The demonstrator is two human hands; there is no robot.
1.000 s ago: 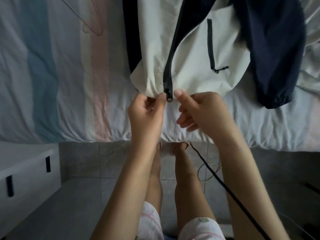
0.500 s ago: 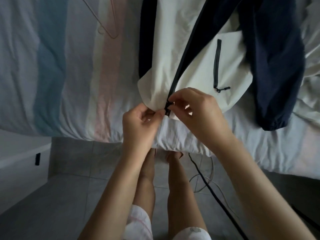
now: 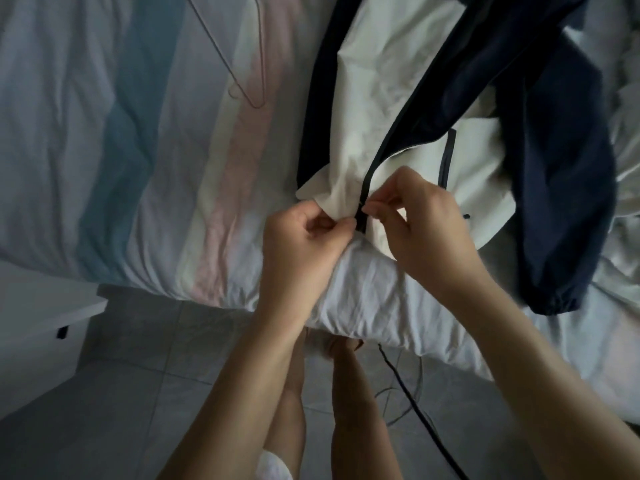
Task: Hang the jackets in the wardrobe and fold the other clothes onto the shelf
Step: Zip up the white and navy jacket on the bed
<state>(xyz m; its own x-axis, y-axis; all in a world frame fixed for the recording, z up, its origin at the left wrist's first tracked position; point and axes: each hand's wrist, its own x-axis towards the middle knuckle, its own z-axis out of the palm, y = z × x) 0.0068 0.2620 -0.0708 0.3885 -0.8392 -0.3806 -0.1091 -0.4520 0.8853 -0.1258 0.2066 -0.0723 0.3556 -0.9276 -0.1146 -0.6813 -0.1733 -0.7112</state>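
One jacket [image 3: 367, 109]: thin, smooth cream cloth with navy panels and sleeve, lying crumpled on the striped bed sheet [image 3: 138, 150] near its edge. One dark front zipper [image 3: 370, 174]. Left hand [image 3: 298, 244] pinches the cream hem beside it; right hand [image 3: 426, 230] pinches the zipper's lower end. One thin wire hanger [image 3: 258, 105] lies apart, left of the jacket.

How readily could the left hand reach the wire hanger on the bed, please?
Probably yes: the hanger lies on bare bedding beyond the left hand, nothing between, but its grip on the jacket hem must release first.
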